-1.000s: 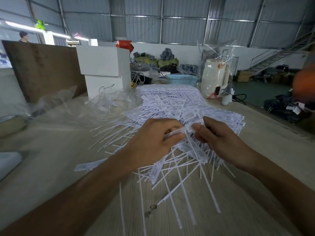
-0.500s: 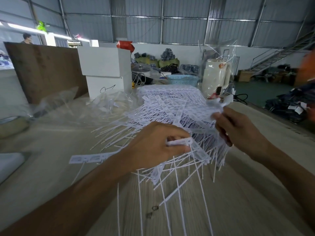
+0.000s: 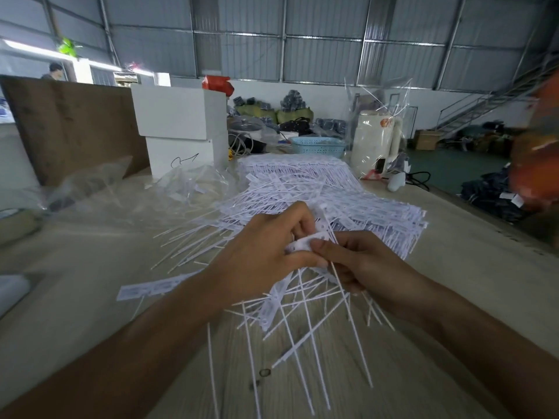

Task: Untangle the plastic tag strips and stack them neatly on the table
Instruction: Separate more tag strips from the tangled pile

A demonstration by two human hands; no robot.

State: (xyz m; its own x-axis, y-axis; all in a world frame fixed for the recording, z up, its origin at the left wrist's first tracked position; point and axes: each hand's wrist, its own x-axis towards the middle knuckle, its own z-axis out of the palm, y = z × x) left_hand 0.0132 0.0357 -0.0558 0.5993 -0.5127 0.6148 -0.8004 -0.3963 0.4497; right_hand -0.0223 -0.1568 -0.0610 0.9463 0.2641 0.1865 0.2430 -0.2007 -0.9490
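A wide pile of white plastic tag strips [image 3: 305,189] covers the middle of the wooden table [image 3: 453,285], its thin tails fanning toward me. My left hand [image 3: 266,252] grips a tangled bunch of tag strips [image 3: 305,243] by the flat heads, and the tails hang down crossed over the table. My right hand [image 3: 360,261] meets it from the right and pinches the same bunch between thumb and fingers. One single tag strip [image 3: 151,288] lies apart on the table to the left.
Crumpled clear plastic bags [image 3: 99,189] lie at the left. White boxes [image 3: 181,128] and a brown board [image 3: 72,125] stand behind them. A blue basket [image 3: 317,146] and a white jug [image 3: 376,143] stand at the far end. The table's right edge runs diagonally past a blurred orange shape [image 3: 535,164].
My right hand had reached up to the pile at the right; it has come back down to the left hand and now pinches the bunch held there.
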